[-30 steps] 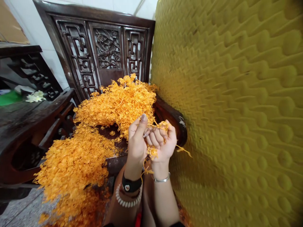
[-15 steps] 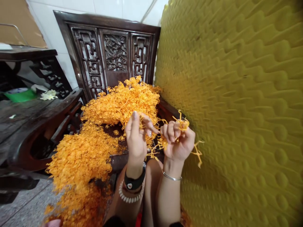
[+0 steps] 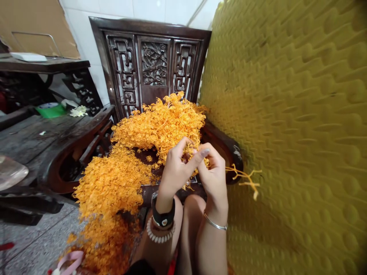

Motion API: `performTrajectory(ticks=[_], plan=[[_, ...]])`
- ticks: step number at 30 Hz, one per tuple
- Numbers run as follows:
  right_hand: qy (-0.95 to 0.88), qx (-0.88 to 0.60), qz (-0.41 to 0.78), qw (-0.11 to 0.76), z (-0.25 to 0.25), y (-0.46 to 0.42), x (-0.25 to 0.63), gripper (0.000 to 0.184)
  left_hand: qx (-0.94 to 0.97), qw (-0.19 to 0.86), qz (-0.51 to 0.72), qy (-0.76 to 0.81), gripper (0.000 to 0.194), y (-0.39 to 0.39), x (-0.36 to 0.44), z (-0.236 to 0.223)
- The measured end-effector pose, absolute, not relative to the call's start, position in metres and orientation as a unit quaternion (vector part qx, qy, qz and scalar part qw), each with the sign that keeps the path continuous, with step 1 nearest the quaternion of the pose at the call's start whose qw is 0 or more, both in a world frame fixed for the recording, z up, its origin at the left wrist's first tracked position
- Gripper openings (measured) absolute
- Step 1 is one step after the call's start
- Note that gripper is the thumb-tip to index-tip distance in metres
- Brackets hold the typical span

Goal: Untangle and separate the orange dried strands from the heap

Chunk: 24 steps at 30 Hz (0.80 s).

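Note:
Both hands meet just in front of a heap of orange artificial flower pieces (image 3: 172,122), thin and branched like plastic sprigs. My left hand (image 3: 179,164) is closed, its thumb and fingers pinching orange strands. My right hand (image 3: 213,170) is closed too, fingers curled around more orange strands, its fingertips against the left thumb. One branched orange sprig (image 3: 246,177) sticks out to the right past my right hand. The exact spot where the fingers join the pieces is partly hidden.
The heap lies on a dark carved wooden chair (image 3: 155,91), and another orange pile (image 3: 111,183) spills over its front left. A yellow textured foam mat (image 3: 286,133) stands close on the right. At left, a green bowl (image 3: 51,110) and white flowers (image 3: 78,111) rest on dark wood.
My hands have come together; the left thumb now lies against the right fingers. The orange sprig at the right sticks out farther. The view has shifted left.

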State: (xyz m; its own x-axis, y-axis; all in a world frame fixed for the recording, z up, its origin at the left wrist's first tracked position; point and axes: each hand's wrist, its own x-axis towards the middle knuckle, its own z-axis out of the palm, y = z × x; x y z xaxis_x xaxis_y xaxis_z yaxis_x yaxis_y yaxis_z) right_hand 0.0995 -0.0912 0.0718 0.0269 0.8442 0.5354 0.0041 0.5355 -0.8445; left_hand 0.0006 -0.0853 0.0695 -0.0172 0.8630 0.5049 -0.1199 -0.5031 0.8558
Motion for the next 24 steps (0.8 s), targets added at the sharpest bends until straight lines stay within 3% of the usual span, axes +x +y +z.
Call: performTrajectory(ticks=[2, 5, 8, 11, 15, 21, 24], plan=[[-0.593, -0.319, 0.451, 0.586, 0.07, -0.088, 0.102, 0.022, 0.583, 0.407, 0.631, 0.311, 0.035, -0.083, -0.001, 0.068], [-0.51, -0.225, 0.643, 0.525, 0.07, -0.085, 0.107, 0.043, 0.559, 0.523, 0.594, 0.247, 0.043, -0.08, -0.003, 0.064], [-0.42, -0.143, 0.73, 0.519, 0.071, -0.085, 0.106, 0.047, 0.507, 0.637, 0.554, 0.174, 0.043, -0.078, -0.004, 0.061], [-0.369, -0.113, 0.743, 0.547, 0.071, -0.089, 0.099, 0.049, 0.441, 0.712, 0.531, 0.128, 0.054, -0.076, -0.004, 0.062], [-0.356, -0.061, 0.725, 0.586, 0.065, -0.092, 0.085, 0.047, 0.417, 0.732, 0.527, 0.112, 0.057, -0.077, -0.006, 0.066], [-0.335, 0.164, 0.742, 0.557, 0.06, -0.091, 0.077, 0.042, 0.485, 0.633, 0.557, 0.233, 0.06, -0.091, -0.014, 0.071], [-0.239, 0.305, 0.686, 0.615, 0.067, -0.091, 0.092, 0.036, 0.46, 0.59, 0.607, 0.268, 0.058, -0.093, -0.025, 0.07]])
